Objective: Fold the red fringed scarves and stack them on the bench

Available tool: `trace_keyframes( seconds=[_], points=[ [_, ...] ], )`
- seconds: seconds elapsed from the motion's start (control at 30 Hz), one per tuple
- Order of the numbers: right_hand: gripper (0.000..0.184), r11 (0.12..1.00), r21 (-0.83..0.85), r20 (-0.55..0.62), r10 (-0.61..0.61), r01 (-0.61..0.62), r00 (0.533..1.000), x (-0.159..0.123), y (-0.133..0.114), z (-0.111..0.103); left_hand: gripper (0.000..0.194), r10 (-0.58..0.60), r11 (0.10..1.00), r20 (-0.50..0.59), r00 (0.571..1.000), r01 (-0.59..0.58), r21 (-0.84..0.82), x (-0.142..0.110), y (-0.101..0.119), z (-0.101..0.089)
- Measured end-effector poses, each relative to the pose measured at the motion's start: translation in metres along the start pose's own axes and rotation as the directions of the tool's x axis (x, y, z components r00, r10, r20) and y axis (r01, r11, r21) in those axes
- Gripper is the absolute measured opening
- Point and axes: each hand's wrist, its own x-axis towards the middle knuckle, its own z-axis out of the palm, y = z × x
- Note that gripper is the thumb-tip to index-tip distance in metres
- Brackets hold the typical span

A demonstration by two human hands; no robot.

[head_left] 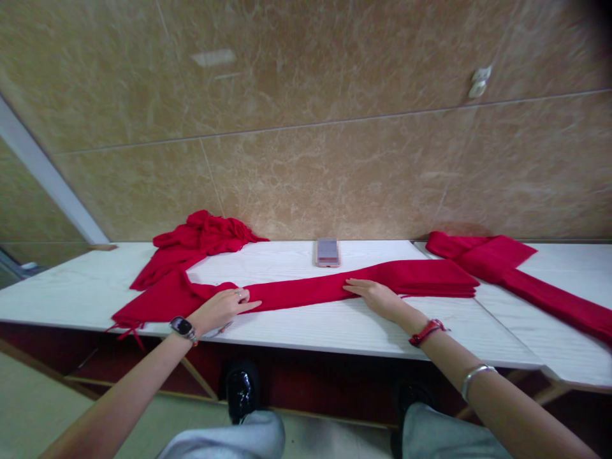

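A long strip of red cloth [296, 292] lies along the white tabletop, folded into a narrow band with several layers at its right end. My left hand [224, 310] is at the strip's left part, where the fabric is bunched and spreads into a wider piece with thin ties over the front edge. Its fingers are curled on the cloth, one digit pointing right; the fingertips are partly hidden. My right hand [375, 296] rests flat on the strip farther right, fingers stretched out. A small grey metal object [224, 329] lies below my left wrist, too little visible to name.
A crumpled heap of red cloth [210, 233] lies at the back left. A phone [327, 252] lies near the wall. More folded red cloth [497, 255] spreads over the right-hand tabletop. Beneath the white table [306, 335] are open shelves. A tiled wall [335, 172] stands behind.
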Motion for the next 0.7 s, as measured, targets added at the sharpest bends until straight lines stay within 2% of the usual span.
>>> trace_keyframes(
  seconds=[0.1,0.2,0.27,0.33,0.4,0.53,0.63,0.7],
  points=[
    [0.053,1.0,-0.002,-0.002,0.012,-0.012,1.0,0.001,0.002,0.004,0.057,0.069,0.997,0.017,0.997,-0.07,0.037,-0.001,-0.001,-0.005],
    [0.054,1.0,-0.003,-0.001,0.014,-0.014,1.0,0.002,0.001,0.002,0.057,0.132,0.987,-0.016,0.991,-0.13,0.09,-0.004,-0.002,-0.004],
    [0.052,0.999,-0.001,-0.055,0.035,-0.035,0.998,0.002,-0.001,-0.001,0.055,0.108,0.989,-0.088,0.99,-0.097,0.115,-0.005,-0.003,-0.001],
    [0.049,0.998,0.011,-0.155,0.068,-0.067,0.986,0.002,-0.002,-0.005,0.052,0.034,0.993,-0.155,0.987,-0.016,0.117,-0.006,-0.003,0.004],
    [0.049,0.998,0.024,-0.19,0.061,-0.057,0.98,0.0,-0.001,-0.006,0.051,0.0,0.996,-0.15,0.989,0.014,0.091,-0.005,-0.004,0.006],
    [0.052,0.999,0.016,-0.033,-0.043,0.044,0.999,-0.002,0.002,-0.003,0.056,0.082,0.996,-0.024,0.996,-0.081,0.034,-0.004,-0.005,0.002],
    [0.054,0.999,0.009,-0.003,-0.048,0.048,0.999,-0.002,0.002,-0.001,0.057,0.112,0.994,0.006,0.994,-0.112,0.015,-0.005,-0.006,-0.004],
    [0.054,0.999,0.009,0.003,-0.037,0.037,0.999,-0.001,0.002,-0.001,0.05,0.118,0.993,-0.012,0.993,-0.118,-0.029,-0.004,-0.004,-0.009]
  ],
)
